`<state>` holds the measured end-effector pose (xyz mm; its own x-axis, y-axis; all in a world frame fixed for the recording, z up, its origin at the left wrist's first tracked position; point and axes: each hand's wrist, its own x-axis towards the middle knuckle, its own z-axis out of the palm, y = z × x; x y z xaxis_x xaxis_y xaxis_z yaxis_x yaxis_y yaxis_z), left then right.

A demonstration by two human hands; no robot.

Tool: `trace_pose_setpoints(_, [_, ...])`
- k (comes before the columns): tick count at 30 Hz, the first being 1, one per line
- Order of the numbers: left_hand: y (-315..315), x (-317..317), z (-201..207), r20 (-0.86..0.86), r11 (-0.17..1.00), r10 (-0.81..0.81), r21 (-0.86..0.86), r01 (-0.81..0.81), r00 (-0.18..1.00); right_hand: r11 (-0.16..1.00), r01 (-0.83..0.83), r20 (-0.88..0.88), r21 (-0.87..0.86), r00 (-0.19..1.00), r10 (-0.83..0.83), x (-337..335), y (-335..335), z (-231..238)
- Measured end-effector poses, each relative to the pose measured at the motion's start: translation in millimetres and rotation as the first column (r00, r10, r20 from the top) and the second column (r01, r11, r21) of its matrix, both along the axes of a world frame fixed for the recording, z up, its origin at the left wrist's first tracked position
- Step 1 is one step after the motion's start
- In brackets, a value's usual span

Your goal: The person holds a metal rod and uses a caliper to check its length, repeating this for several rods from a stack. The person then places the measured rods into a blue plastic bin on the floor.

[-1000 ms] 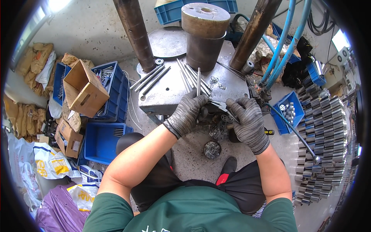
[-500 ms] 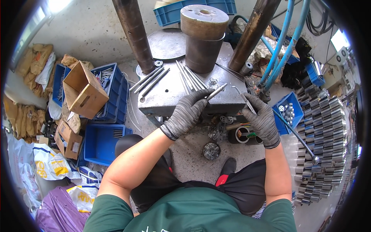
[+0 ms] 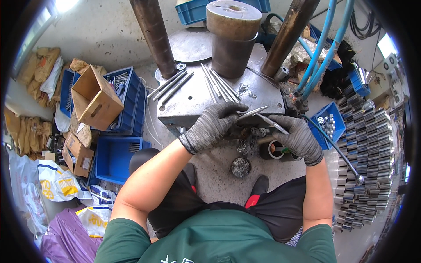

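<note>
My left hand, in a grey glove, is closed on a slim metal rod that points right, over the near edge of the steel bench. Opposite it, my gloved right hand grips a thin metal pick with a bent tip. The pick's tip is right beside the rod; whether they touch I cannot tell. Several more rods lie at the left of the bench, and another group of rods lies in its middle. Small metal rings are scattered beside that group.
A thick steel cylinder rises behind the bench between two dark columns. A lever with a ball end and a blue bin of parts are at right, near stacked metal cylinders. A round container of small parts is on the floor.
My right hand has moved slightly toward the near side, and the pick now tilts left, its tip beside the rod. The rod has come down and lies flatter in my left hand.
</note>
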<state>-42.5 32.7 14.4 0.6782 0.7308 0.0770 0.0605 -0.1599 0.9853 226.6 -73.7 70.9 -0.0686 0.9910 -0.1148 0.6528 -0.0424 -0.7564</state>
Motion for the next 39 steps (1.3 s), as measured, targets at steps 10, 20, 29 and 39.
trace_pose_setpoints(10, [-3, 1, 0, 0.086, 0.85, -0.115, -0.508, 0.143, 0.99, 0.989, -0.148, 0.094, 0.014, 0.985, 0.146, -10, 2, -9])
trace_pose_setpoints(20, [1, -2, -12, 0.292, 0.687, -0.14, -0.659, 0.305, 0.946, 0.979, -0.195, -0.022, -0.065, 0.981, 0.194, -9, 1, -11])
trace_pose_setpoints(29, [8, -3, -9, 0.503, 0.398, -0.113, -0.767, 0.503, 0.857, 0.934, -0.245, -0.566, -0.261, 0.822, 0.058, -7, 0, -32])
trace_pose_setpoints(39, [44, -35, 8, -0.322, 0.954, 0.217, -0.128, -0.27, 0.921, 0.972, -0.086, -0.658, -0.22, 0.748, -0.083, -8, 5, -39])
